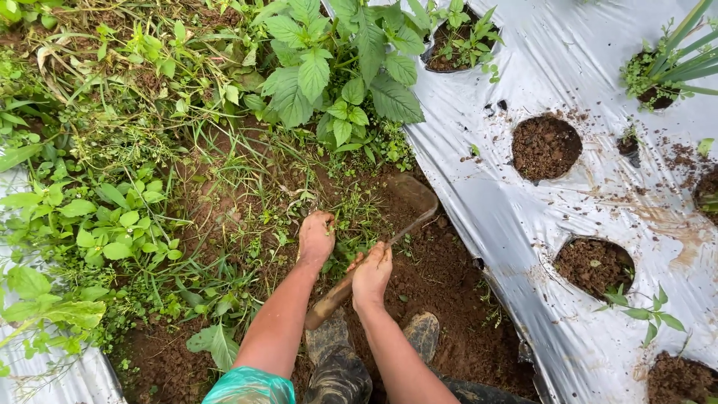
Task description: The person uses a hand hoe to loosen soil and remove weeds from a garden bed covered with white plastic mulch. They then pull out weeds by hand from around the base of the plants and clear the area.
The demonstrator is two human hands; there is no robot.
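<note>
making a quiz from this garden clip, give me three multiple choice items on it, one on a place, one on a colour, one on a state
1. Where does the silver plastic sheet with the round planting holes lie, seen from the person?
A. on the person's right
B. under the weeds on the left
C. behind the boots

2. What colour is the sleeve on the left arm?
A. red
B. turquoise
C. black

3. What is the right hand doing?
A. hanging free
B. gripping the wooden handle of a hoe
C. resting flat on the sheet

Answers:
1 A, the sheet covers the right side of the view, past the soil strip.
2 B, a turquoise cuff shows at the bottom edge.
3 B, its fingers are closed round the handle, while the left hand grips weeds at the soil.
</note>
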